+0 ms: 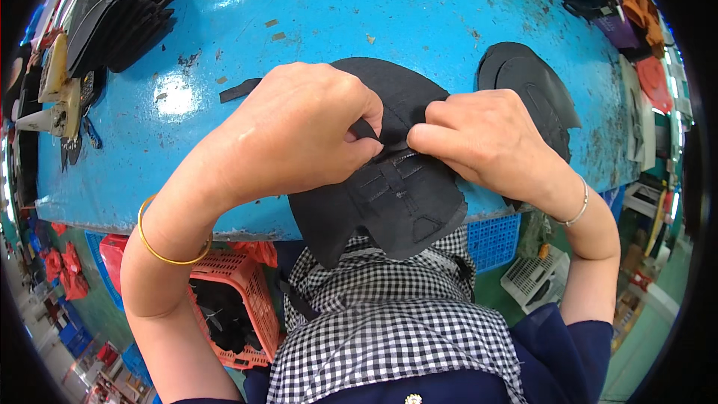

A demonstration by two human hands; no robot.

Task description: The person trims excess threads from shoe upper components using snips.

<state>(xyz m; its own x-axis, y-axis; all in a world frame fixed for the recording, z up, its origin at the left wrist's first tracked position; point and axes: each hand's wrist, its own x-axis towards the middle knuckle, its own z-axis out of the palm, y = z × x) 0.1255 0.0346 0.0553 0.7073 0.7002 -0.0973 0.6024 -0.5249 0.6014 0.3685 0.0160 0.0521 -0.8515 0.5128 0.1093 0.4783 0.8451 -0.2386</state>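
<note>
Bright overhead light; table (314, 0) glare; fisheye-bent edges

Matt black fabric piece (389, 179), glossy scuffed blue tabletop (314, 15)

both hands (299, 135) pinching black fabric piece (396, 194), blue table (314, 15)

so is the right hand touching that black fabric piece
Touching. The head view shows the right hand pinching the black fabric piece with its fingertips, opposite the left hand.
</note>
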